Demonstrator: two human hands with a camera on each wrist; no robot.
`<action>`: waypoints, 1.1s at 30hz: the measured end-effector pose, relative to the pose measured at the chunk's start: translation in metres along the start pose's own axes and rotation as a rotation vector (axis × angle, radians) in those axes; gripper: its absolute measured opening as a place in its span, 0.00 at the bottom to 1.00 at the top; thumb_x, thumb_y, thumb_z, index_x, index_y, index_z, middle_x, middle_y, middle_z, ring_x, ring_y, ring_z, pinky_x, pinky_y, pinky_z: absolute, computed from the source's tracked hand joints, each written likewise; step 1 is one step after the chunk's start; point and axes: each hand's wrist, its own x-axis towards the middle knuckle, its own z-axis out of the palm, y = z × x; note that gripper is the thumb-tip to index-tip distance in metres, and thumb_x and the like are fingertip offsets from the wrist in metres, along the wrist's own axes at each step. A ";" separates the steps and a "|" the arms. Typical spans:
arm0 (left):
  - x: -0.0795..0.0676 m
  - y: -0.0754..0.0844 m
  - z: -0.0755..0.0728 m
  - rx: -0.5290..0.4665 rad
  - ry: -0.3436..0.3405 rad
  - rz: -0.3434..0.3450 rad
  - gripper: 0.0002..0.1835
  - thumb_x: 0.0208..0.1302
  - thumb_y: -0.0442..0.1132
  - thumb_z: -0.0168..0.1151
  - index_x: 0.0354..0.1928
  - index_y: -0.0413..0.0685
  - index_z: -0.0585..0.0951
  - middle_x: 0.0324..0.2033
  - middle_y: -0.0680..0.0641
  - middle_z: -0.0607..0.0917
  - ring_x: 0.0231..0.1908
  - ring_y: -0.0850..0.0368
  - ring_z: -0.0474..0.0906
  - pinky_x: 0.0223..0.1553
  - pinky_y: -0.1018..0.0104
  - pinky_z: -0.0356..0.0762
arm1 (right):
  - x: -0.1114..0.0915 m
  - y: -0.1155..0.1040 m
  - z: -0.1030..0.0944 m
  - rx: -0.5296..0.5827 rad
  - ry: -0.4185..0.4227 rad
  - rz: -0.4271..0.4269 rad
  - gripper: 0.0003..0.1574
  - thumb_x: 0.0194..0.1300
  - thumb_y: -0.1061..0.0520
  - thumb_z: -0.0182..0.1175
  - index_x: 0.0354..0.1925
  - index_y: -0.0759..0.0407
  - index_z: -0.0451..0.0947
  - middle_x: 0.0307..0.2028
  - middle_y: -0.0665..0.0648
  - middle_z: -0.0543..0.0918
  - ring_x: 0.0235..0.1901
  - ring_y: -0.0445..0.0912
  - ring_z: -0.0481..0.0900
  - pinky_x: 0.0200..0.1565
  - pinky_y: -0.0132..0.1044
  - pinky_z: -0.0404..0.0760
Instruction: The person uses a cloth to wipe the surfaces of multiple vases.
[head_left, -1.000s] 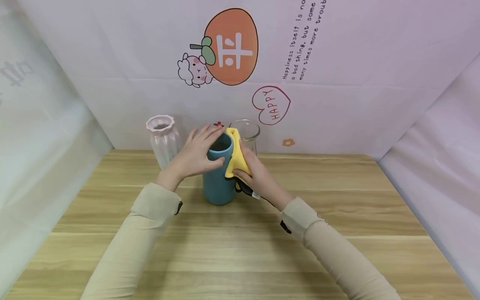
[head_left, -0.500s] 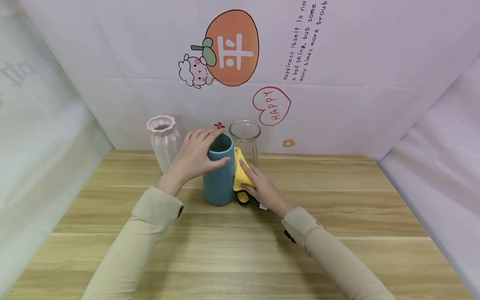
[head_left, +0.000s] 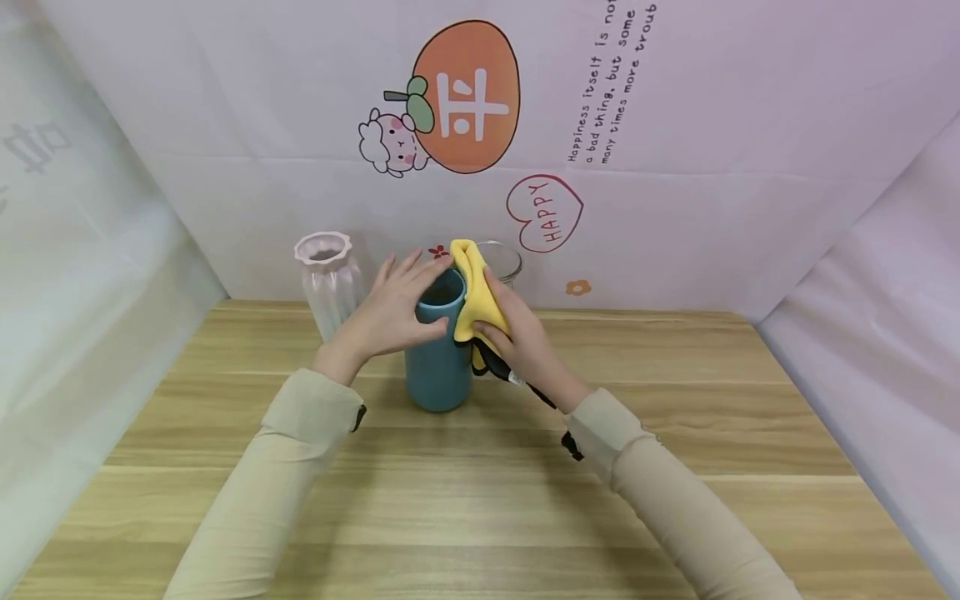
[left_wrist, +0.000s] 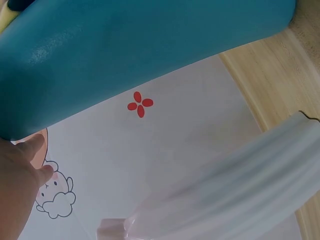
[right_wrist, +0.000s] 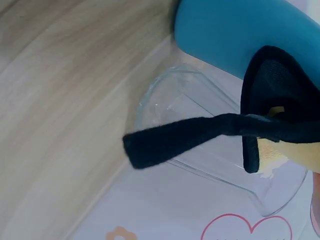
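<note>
So the yellow cloth (head_left: 480,296) has slid up the side of the blue vase (head_left: 438,367) in the last half second, and its folded tip now pokes above the rim. The vase hasn't budged. Right hand (head_left: 521,333) has its fingers clamped on the cloth, bunched so it looks pressed flat to the side nearest them. Left hand (head_left: 390,315) has thumb and index hooked round the rim from the opposite side, a couple of fingers looking lifted off; I'd guess that grip stops the upright vase tipping under the push. Clear glass vase (right_wrist: 215,155) stands just behind the right fingers, pinkish-white fluted vase (head_left: 330,287) beyond the left ones, both probably parked back for elbow room on the wooden surface (head_left: 465,517).
</note>
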 end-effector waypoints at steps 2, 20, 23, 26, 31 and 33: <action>0.000 0.000 0.000 -0.002 -0.002 0.005 0.44 0.54 0.52 0.57 0.73 0.52 0.57 0.72 0.47 0.62 0.75 0.41 0.44 0.73 0.38 0.32 | 0.002 0.000 0.000 0.024 -0.030 0.011 0.46 0.65 0.58 0.58 0.74 0.63 0.47 0.66 0.68 0.66 0.50 0.56 0.72 0.52 0.52 0.76; 0.000 0.000 0.002 0.074 0.047 0.010 0.45 0.57 0.60 0.62 0.73 0.54 0.58 0.70 0.40 0.62 0.74 0.39 0.47 0.72 0.37 0.36 | -0.034 0.038 0.029 -0.021 -0.162 0.028 0.48 0.62 0.57 0.62 0.73 0.62 0.50 0.65 0.69 0.66 0.57 0.58 0.72 0.59 0.54 0.73; -0.002 0.003 0.003 0.121 0.064 -0.015 0.45 0.56 0.62 0.63 0.72 0.54 0.59 0.69 0.40 0.64 0.73 0.40 0.49 0.73 0.38 0.37 | -0.045 0.044 0.034 -0.059 -0.211 0.035 0.48 0.62 0.58 0.62 0.73 0.62 0.51 0.63 0.71 0.66 0.58 0.62 0.72 0.58 0.56 0.74; -0.003 0.005 0.004 0.162 0.080 -0.031 0.45 0.56 0.62 0.62 0.72 0.51 0.61 0.67 0.40 0.67 0.73 0.41 0.52 0.73 0.39 0.39 | -0.051 0.048 0.036 -0.045 -0.232 0.044 0.47 0.61 0.59 0.62 0.73 0.61 0.52 0.64 0.72 0.65 0.58 0.63 0.72 0.57 0.56 0.75; -0.003 0.006 0.004 0.183 0.092 -0.023 0.43 0.57 0.60 0.62 0.71 0.48 0.63 0.66 0.42 0.69 0.72 0.41 0.54 0.73 0.39 0.41 | -0.046 0.043 0.031 -0.014 -0.159 0.044 0.45 0.62 0.60 0.61 0.73 0.59 0.53 0.64 0.70 0.67 0.60 0.62 0.72 0.59 0.57 0.73; -0.002 0.006 0.003 0.167 0.087 -0.014 0.42 0.57 0.58 0.63 0.70 0.47 0.63 0.67 0.42 0.69 0.72 0.40 0.54 0.73 0.38 0.41 | -0.041 0.037 0.027 -0.016 -0.120 0.040 0.44 0.63 0.60 0.61 0.73 0.59 0.54 0.64 0.68 0.69 0.60 0.61 0.72 0.60 0.56 0.73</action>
